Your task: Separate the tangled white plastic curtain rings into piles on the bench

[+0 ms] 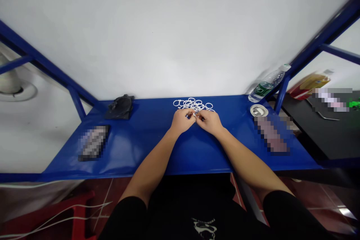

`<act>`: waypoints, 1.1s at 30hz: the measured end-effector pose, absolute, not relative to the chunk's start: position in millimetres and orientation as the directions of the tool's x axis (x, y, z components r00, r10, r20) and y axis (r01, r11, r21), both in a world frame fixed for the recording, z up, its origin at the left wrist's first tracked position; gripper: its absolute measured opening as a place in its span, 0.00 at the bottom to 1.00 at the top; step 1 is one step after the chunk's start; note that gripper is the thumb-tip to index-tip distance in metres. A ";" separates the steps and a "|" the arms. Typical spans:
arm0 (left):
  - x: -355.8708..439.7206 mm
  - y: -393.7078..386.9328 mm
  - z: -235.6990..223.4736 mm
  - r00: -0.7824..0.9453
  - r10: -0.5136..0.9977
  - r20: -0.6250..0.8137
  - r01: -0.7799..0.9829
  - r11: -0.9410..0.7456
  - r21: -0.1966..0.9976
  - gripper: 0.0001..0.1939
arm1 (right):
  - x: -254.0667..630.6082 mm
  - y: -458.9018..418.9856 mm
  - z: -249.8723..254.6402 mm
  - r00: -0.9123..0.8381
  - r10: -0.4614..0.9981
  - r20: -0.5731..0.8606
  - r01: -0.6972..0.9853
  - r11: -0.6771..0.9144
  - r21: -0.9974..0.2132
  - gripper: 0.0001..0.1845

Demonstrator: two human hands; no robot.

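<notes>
Several thin white plastic rings (192, 102) lie heaped on the blue tabletop (135, 131), some overlapping. Just in front of the heap, my left hand (182, 120) and my right hand (209, 120) meet with their fingertips nearly touching. Both are closed in a pinch on a small white ring (194, 114), of which only a bit shows between the fingers. The fingers hide the rest of that ring, and the hands cover the near edge of the heap.
A black plastic bag (120, 107) and a blurred-out phone-like object (95, 142) lie at left. At right are a water bottle (268, 84), a white tape roll (258, 110) and a pixelated object (272, 135). Blue frame posts (281, 95) flank the table; a white wall (168, 37) stands behind.
</notes>
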State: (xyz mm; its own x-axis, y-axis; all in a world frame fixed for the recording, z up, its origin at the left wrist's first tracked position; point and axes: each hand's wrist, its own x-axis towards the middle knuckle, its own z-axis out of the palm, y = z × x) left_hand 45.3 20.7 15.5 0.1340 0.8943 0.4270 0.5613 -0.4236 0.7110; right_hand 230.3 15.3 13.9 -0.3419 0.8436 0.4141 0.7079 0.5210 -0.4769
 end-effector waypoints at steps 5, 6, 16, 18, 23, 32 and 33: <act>45.4 22.2 13.0 0.124 0.861 0.494 0.552 -0.474 0.686 0.10 | 226.5 12.9 14.6 -0.356 0.855 0.377 0.697 0.512 -0.502 0.04; 45.5 22.4 13.0 0.126 0.855 0.503 0.553 -0.481 0.680 0.11 | 226.3 13.1 14.6 -0.361 0.856 0.371 0.693 0.512 -0.507 0.04; 46.6 21.3 7.2 0.190 0.826 0.530 0.627 -0.518 0.582 0.09 | 233.7 19.6 9.7 -0.320 0.862 0.393 0.671 0.499 -0.548 0.09; 45.4 22.6 5.4 0.214 0.822 0.528 0.642 -0.526 0.558 0.09 | 233.9 20.0 9.5 -0.323 0.865 0.383 0.662 0.496 -0.562 0.09; 42.8 25.5 2.7 0.258 0.817 0.517 0.660 -0.539 0.523 0.09 | 233.7 20.9 10.5 -0.328 0.874 0.358 0.676 0.482 -0.558 0.09; 41.4 26.1 1.7 0.272 0.854 0.443 0.680 -0.496 0.540 0.15 | 232.9 23.6 6.5 -0.384 0.866 0.319 0.659 0.499 -0.563 0.08; 41.2 26.0 1.7 0.279 0.854 0.440 0.676 -0.500 0.541 0.14 | 232.9 23.4 7.0 -0.387 0.867 0.314 0.658 0.499 -0.564 0.08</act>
